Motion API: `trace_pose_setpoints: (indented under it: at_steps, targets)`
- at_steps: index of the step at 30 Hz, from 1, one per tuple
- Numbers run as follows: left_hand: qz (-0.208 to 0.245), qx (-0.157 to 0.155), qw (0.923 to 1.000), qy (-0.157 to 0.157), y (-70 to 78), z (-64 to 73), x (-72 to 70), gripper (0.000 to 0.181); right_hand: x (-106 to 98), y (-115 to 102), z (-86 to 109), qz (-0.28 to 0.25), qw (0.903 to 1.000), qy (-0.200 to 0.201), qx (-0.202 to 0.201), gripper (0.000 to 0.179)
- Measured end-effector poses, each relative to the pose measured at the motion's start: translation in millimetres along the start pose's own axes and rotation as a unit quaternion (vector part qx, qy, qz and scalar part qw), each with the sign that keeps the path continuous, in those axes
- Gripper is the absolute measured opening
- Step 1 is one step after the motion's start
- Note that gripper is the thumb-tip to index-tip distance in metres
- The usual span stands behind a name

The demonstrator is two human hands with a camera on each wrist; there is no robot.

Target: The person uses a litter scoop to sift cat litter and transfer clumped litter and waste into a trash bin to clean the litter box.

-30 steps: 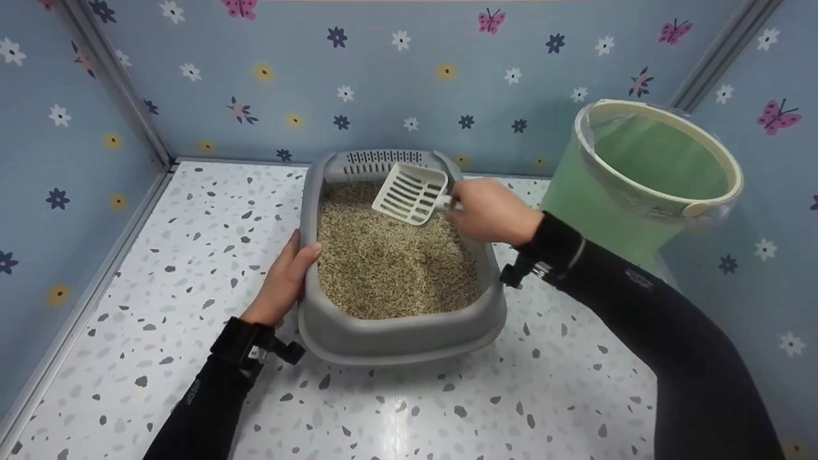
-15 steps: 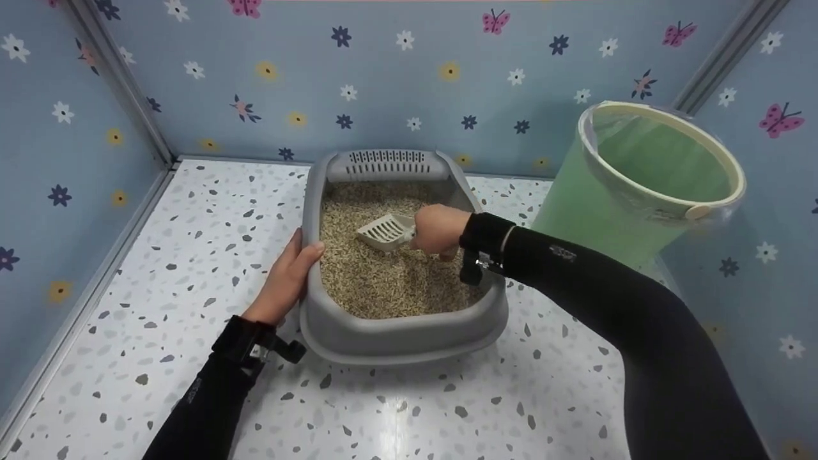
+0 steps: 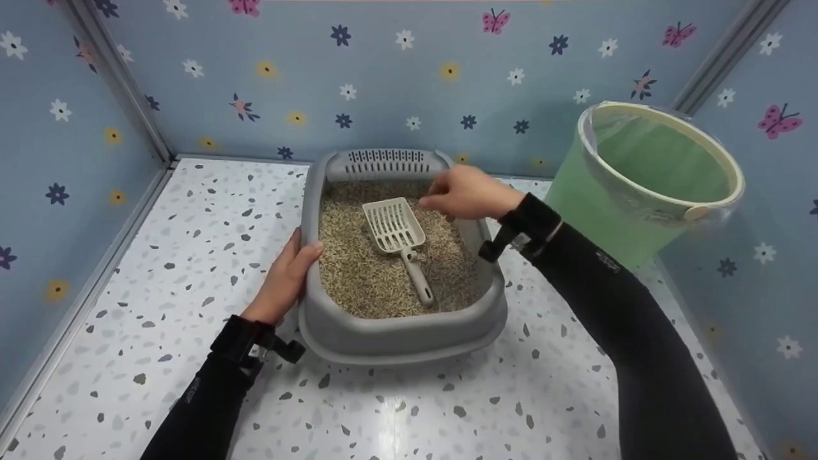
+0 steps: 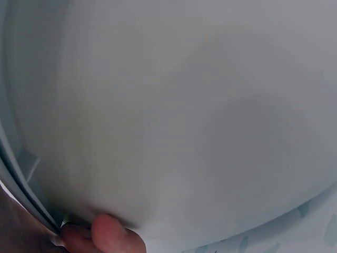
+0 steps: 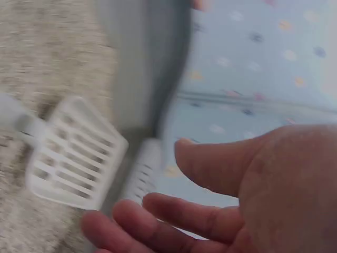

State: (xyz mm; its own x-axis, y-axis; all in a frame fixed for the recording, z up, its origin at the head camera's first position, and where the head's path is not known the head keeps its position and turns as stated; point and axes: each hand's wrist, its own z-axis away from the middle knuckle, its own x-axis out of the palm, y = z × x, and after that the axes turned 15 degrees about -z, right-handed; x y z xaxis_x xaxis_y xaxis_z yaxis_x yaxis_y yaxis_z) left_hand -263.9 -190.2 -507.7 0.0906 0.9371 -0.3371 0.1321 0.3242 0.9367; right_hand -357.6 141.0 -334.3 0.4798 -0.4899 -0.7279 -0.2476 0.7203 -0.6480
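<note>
A grey litter box [image 3: 399,338] full of pale, grainy litter [image 3: 358,281] stands on the floor. On the litter lies a cream slotted litter scoop [image 3: 401,248], handle toward the front. At the box's left side, my left hand [image 3: 284,281] grips the rim, thumb on top and fingers outside. In the left wrist view its fingertips [image 4: 116,234] show below the box's smooth wall [image 4: 174,105]. My right hand [image 3: 473,191] hovers over the right part of the box, holding nothing. The right wrist view shows its fingers loosely bent, thumb apart, with the scoop [image 5: 73,163] beyond.
To the right stands a green bin [image 3: 591,211] with a cream rim and a clear plastic liner. Flower-patterned blue panels [image 3: 383,70] close off the back and both sides. The speckled white floor [image 3: 166,255] extends around the box.
My right hand brought the scoop down onto the litter, let go of it and drew back up and to the right. The left hand stays on the rim.
</note>
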Motion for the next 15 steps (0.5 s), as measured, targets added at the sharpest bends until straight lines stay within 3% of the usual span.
trace_pose_setpoints:
  at_steps: [3, 6, 10, 13, 15]
  targets:
    - [-0.002, -0.003, 1.0000, -0.002, 0.6, 0.2, 0.2, 0.083, -19, 19, 4.9, -0.070, 0.9948, 0.074, 0.000, 0.030]
    - [-0.001, -0.010, 0.9999, -0.008, 1.9, 1.1, 0.1, 0.084, -28, 48, 7.4, -0.113, 0.9862, 0.121, 0.004, 0.034]
    - [-0.022, -0.051, 0.9982, -0.024, 8.9, 6.6, -4.3, 0.092, -27, 86, 7.7, -0.130, 0.9837, 0.122, 0.022, 0.046]
    - [-0.052, -0.083, 0.9942, -0.043, 18.0, 15.9, -8.5, 0.100, -21, 112, 4.2, -0.156, 0.9828, 0.093, 0.036, 0.062]
    - [-0.075, -0.089, 0.9916, -0.057, 24.8, 25.8, -9.7, 0.100, -16, 126, 1.3, -0.195, 0.9773, 0.069, 0.047, 0.075]
